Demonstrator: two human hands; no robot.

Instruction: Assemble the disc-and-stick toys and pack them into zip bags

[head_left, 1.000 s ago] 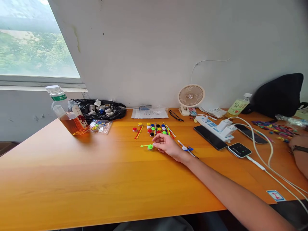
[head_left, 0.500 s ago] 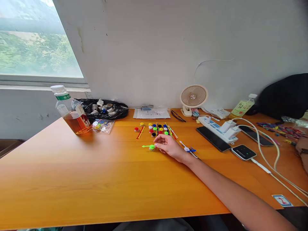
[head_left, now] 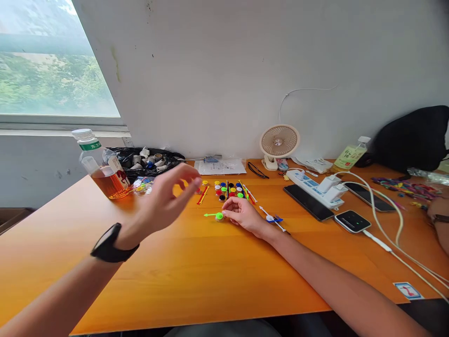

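Observation:
On the orange tabletop my right hand [head_left: 243, 215] pinches the right end of a green arrow spinner [head_left: 219, 216], whose point faces left; the spinner has a round knob on a clear base. My left hand [head_left: 166, 201], a black watch on its wrist, is raised in the air to the left of it, slightly blurred, thumb and fingers apart and holding nothing. Behind my right hand sit several coloured round knobs [head_left: 223, 189] beside thin coloured arrow sticks [head_left: 248, 192]. Red and yellow sticks [head_left: 203, 195] lie left of them. A white arrow spinner with a blue part [head_left: 271, 218] lies right of my right hand.
At the left stands a bottle of amber drink [head_left: 108, 180], near a black plastic bag [head_left: 171, 161]. A small fan [head_left: 279, 141], power strip [head_left: 312, 189], phone [head_left: 308, 202] and white cables [head_left: 375, 206] occupy the right. Another person's arm [head_left: 438, 215] shows at the right edge.
My left hand has come into view from the lower left and is raised over the table. My right hand stays at the green arrow spinner. The view has shifted slightly.

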